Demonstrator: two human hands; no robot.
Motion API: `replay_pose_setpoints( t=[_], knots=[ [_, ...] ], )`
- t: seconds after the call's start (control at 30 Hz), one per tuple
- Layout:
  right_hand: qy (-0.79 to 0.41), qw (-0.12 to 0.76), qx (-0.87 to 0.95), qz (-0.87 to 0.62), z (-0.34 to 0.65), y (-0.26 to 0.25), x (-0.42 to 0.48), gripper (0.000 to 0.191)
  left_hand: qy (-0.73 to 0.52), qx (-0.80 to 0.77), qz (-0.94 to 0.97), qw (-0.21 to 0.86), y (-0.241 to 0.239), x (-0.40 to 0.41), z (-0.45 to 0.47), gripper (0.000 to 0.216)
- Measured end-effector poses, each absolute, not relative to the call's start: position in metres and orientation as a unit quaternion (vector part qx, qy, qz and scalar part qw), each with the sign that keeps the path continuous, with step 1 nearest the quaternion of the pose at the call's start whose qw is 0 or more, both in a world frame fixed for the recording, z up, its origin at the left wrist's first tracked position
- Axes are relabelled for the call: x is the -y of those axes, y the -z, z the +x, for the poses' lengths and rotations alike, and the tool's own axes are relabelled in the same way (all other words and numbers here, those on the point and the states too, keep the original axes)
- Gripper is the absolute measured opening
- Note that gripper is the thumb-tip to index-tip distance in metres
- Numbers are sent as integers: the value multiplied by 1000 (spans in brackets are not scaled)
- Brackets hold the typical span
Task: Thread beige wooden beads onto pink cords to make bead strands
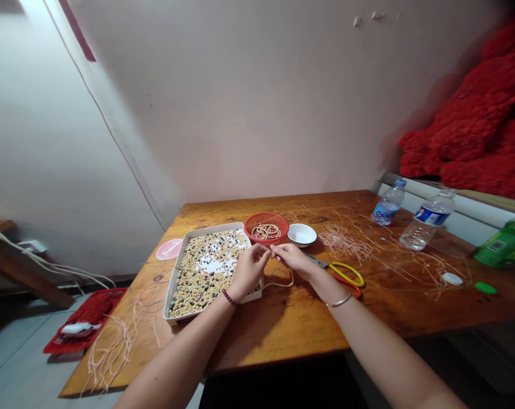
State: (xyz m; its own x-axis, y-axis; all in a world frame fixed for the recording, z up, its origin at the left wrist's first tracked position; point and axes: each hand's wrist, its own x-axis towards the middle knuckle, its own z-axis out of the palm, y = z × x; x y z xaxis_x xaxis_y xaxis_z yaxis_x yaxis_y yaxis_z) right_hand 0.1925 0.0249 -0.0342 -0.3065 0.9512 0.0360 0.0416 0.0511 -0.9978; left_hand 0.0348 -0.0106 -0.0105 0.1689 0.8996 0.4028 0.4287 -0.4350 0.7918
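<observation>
My left hand (247,271) and my right hand (293,259) meet above the table, their fingertips pinching a thin pale cord (271,253). A strand of small tan beads (280,283) hangs in a loop below them, beside the white tray (172,288) of mixed beads. My left hand is over the tray's right corner. The red plastic basket (266,227) holding coiled bead strands sits just beyond my fingertips. Close to my right hand lie scissors with yellow handles (346,274).
A white bowl (302,234) and a loose tangle of pale cords (342,243) lie on the wooden table (278,335). Water bottles (428,218) stand at the right, near a red fabric heap (478,113). A wall rises behind; a red tray (84,321) sits on the floor at left.
</observation>
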Motion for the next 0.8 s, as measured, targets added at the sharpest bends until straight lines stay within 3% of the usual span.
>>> replay_pose_setpoints(
  t=[0.27, 0.6, 0.8],
  knots=[
    [-564, 415, 578, -419, 192, 36, -24, 52, -455, -465, 714, 258, 16, 13, 38, 19],
    [-530, 406, 621, -411, 197, 32, -20, 54, -352, -460, 809, 100, 11, 28, 38, 18],
    [-494, 411, 648, -409, 198, 37, -26, 53, -338, -485, 803, 75, 10, 28, 39, 27]
  ],
)
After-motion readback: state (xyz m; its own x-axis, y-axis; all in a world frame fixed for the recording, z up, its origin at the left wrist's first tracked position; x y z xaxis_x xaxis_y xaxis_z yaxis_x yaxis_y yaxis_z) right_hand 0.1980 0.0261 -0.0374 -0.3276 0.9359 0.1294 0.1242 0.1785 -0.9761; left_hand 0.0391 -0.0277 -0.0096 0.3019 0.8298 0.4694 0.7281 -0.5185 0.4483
